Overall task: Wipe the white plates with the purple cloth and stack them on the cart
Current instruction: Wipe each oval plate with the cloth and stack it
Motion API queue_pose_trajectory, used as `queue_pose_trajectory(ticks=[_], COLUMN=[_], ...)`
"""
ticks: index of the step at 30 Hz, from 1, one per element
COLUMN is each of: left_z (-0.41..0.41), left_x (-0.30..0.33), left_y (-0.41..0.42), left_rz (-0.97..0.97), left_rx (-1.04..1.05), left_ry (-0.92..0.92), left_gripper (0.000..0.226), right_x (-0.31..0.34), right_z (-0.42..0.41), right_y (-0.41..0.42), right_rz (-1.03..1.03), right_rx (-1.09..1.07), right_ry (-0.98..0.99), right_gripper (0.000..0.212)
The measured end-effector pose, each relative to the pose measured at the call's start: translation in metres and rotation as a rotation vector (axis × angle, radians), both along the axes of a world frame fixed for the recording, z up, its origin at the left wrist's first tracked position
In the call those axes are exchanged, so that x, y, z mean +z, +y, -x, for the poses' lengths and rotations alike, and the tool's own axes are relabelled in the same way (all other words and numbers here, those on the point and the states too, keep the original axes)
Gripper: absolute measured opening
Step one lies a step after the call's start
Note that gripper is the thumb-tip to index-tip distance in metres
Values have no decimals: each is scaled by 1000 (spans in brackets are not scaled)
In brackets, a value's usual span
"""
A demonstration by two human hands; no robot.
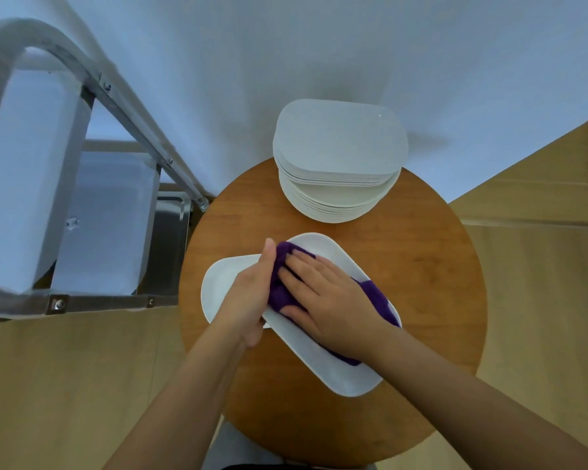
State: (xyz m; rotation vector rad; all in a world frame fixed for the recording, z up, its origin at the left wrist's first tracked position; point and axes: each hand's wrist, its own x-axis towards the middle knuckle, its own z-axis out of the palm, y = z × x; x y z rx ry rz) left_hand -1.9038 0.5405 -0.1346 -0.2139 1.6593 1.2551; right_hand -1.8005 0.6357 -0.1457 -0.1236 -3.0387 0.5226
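I have the right hand (326, 300) flat, fingers straight, pressing the cloth (280, 290) onto the plate (323, 364) that lies slantwise at the near middle of the table (421, 266). The left hand (252, 293) stands on edge at the plate's left rim; its fingers are hidden from me, so I cannot tell whether they curl under the rim or just brace it. A second plate (221, 283) shows beneath on the left side.

To wipe well, I judge I should keep the palm flat and sweep along the plate's length toward the near-right end, which the cloth has not covered, then back to the far-left end. The left hand should hold the rim firm, since a plate resting on another may slide or rock under pressure.

The stack (340, 164) of waiting plates sits at the table's far edge, well apart. The cart (109, 212) stands just beside the table's left edge, and I see no plates on it.
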Motion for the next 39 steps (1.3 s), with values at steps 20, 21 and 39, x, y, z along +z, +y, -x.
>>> queue_pose_trajectory(ticks=[20,21,39], left_z=[1,2,3], left_x=[13,14,8], left_y=[7,7,2], left_rz=[-94,-102,-349], left_rx=[372,375,318], left_ry=[160,180,20], left_gripper=[29,28,30], right_x=[-1,-2,7], right_z=[-8,-13,-14], right_y=[39,40,48], right_rz=[371,414,1120], right_rx=[-784,-807,-1339], right_ry=[105,90,410], right_gripper=[44,42,24])
